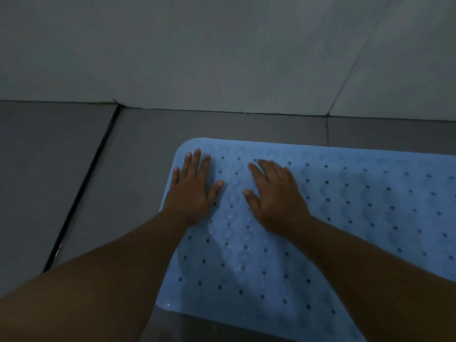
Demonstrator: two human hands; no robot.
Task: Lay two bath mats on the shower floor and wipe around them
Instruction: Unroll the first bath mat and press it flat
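**Both hands flat on the blue mat**

You have one blue bath mat (320, 218) lying on the floor (61, 169), close to the bottom of the wall (222, 58). A strip of bare floor shows between the mat's far edge and the wall. The mat runs off the right side of the picture, so you cannot see its other end.

Your left hand (192, 186) lies flat near the mat's rounded corner. Its fingers are straight and spread wide, and they hold nothing. Your right hand (274, 191) lies just beside it on the mat, a little way in from the corner. Its fingers are straight too and spread a bit, and they also hold nothing. The two thumbs are near each other but do not touch.

You are probably pressing down like this so the mat sticks to the floor and lies smooth. The mat has many small holes and round bumps, and it looks soft and bendy. Flat, wide hands push on more of it at once.

The floor is made of big dark grey tiles with a dark line (81, 188) between them on the left. The wall is pale grey. The room is dim. Only one mat is in the picture, and no cloth, so the second mat and the wiping likely still wait.
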